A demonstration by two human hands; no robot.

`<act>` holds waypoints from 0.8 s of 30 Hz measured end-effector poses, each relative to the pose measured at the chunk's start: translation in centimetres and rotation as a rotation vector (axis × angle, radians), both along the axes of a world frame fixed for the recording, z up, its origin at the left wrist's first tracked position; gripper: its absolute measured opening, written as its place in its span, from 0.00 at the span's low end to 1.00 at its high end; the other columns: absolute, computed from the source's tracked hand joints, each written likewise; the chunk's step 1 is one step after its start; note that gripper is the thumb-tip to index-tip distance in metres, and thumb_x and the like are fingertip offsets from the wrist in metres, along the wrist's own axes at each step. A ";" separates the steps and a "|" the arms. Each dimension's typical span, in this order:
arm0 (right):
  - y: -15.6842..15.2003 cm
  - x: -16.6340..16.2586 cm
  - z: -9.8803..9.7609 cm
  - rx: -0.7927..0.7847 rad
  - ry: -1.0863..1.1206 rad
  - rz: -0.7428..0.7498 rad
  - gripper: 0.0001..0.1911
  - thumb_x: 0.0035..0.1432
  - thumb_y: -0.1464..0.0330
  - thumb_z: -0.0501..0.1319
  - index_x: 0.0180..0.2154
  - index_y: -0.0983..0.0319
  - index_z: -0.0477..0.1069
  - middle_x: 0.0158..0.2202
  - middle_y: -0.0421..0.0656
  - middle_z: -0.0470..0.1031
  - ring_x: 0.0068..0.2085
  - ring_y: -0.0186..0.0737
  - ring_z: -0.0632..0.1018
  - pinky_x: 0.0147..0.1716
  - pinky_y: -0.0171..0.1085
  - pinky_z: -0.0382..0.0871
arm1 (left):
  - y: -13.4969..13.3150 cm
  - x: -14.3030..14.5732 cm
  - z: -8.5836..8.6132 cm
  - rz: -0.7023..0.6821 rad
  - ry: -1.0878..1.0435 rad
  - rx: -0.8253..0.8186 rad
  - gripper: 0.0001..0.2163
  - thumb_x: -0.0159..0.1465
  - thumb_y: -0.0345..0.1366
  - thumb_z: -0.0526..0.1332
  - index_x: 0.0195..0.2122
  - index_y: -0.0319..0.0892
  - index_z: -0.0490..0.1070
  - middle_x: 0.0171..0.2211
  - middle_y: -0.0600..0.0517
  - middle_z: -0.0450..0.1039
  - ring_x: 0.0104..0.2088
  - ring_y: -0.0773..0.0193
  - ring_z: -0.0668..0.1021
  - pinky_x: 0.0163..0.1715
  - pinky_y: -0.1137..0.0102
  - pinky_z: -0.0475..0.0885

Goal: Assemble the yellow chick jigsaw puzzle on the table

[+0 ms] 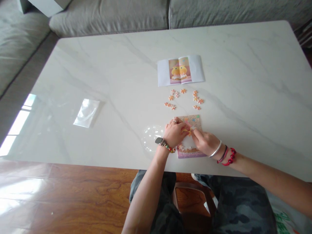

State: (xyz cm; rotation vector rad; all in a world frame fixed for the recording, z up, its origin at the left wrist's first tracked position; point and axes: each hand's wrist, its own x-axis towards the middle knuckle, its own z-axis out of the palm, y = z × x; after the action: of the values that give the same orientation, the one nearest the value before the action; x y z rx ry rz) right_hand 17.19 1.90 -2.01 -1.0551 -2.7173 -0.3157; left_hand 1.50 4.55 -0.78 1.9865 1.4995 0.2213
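A: What lies nearest?

B: Camouflage trousers (243,201), below the front edge of a marble-patterned table (243,81). On the tabletop, near that edge, a partly assembled jigsaw puzzle (192,155), with a white unfilled area at its middle.

A: And the hands?

B: Both over the puzzle. Left hand (174,132), a watch (159,140) at the wrist: fingers bent and drawn together. Right hand (206,142), with white bangle (216,149) and red beaded bracelet (232,157): thumb and fingers nearly closed. Their fingertips meet about a yellow puzzle piece (189,132); which hand grips it cannot be told.

A: Beyond them?

B: Well to the left, a clear plastic bag (86,113), flat on the table. Past the puzzle, loose puzzle pieces (171,97) in two groups, left and right. Farther still, a creased printed sheet (163,73) bearing a picture of a yellow figure. Rearmost, a grey sofa (122,16) along the table's far side.
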 end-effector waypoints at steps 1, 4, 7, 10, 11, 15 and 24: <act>0.0 0.0 -0.1 0.005 0.006 0.002 0.11 0.52 0.79 0.48 0.23 0.66 0.63 0.21 0.42 0.64 0.20 0.31 0.64 0.18 0.34 0.51 | 0.0 0.0 0.0 0.004 0.004 0.004 0.07 0.54 0.40 0.55 0.33 0.49 0.69 0.36 0.53 0.61 0.39 0.63 0.66 0.37 0.68 0.62; -0.1 0.1 -0.2 -0.012 -0.010 0.001 0.10 0.52 0.79 0.47 0.24 0.66 0.64 0.21 0.43 0.64 0.21 0.31 0.65 0.19 0.34 0.52 | 0.0 0.2 0.1 0.015 0.022 -0.002 0.06 0.54 0.39 0.55 0.32 0.49 0.69 0.36 0.53 0.61 0.39 0.62 0.66 0.37 0.67 0.62; -0.1 0.1 -0.3 -0.073 -0.047 -0.008 0.10 0.53 0.79 0.47 0.27 0.67 0.65 0.23 0.44 0.66 0.22 0.32 0.66 0.19 0.34 0.54 | -0.1 0.3 0.3 0.014 0.027 0.000 0.06 0.54 0.38 0.55 0.32 0.49 0.69 0.36 0.53 0.61 0.40 0.62 0.66 0.37 0.66 0.62; 0.0 0.1 -0.3 -0.151 -0.037 -0.022 0.11 0.53 0.78 0.46 0.30 0.67 0.66 0.25 0.45 0.68 0.22 0.32 0.67 0.18 0.34 0.53 | -0.2 0.4 0.5 0.016 0.024 0.003 0.06 0.54 0.36 0.55 0.32 0.49 0.69 0.36 0.53 0.61 0.40 0.62 0.66 0.38 0.66 0.62; 0.0 0.1 -0.3 -0.176 -0.021 -0.022 0.11 0.54 0.78 0.46 0.30 0.67 0.67 0.25 0.46 0.68 0.22 0.32 0.67 0.18 0.34 0.53 | -0.2 0.4 0.5 0.015 0.024 -0.002 0.07 0.54 0.36 0.55 0.32 0.49 0.69 0.36 0.53 0.61 0.40 0.62 0.66 0.39 0.66 0.62; 0.2 0.4 -0.2 -0.269 0.036 -0.038 0.13 0.55 0.77 0.46 0.29 0.66 0.68 0.24 0.45 0.67 0.22 0.33 0.67 0.19 0.34 0.54 | -0.2 0.4 0.5 0.011 0.028 -0.010 0.07 0.54 0.37 0.55 0.33 0.50 0.70 0.36 0.52 0.61 0.41 0.61 0.65 0.39 0.66 0.62; 2.0 1.1 0.2 -0.603 0.258 -0.155 0.07 0.55 0.69 0.50 0.31 0.63 0.65 0.31 0.45 0.65 0.32 0.36 0.69 0.30 0.33 0.63 | -0.4 0.6 0.0 0.070 0.018 0.034 0.07 0.54 0.39 0.54 0.31 0.50 0.70 0.35 0.53 0.62 0.39 0.62 0.66 0.37 0.67 0.61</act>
State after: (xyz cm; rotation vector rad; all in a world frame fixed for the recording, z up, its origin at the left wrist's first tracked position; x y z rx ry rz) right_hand 18.32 3.89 -1.78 -1.3357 -2.5430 0.6170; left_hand 2.11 4.19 -0.78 1.9697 1.5877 0.2608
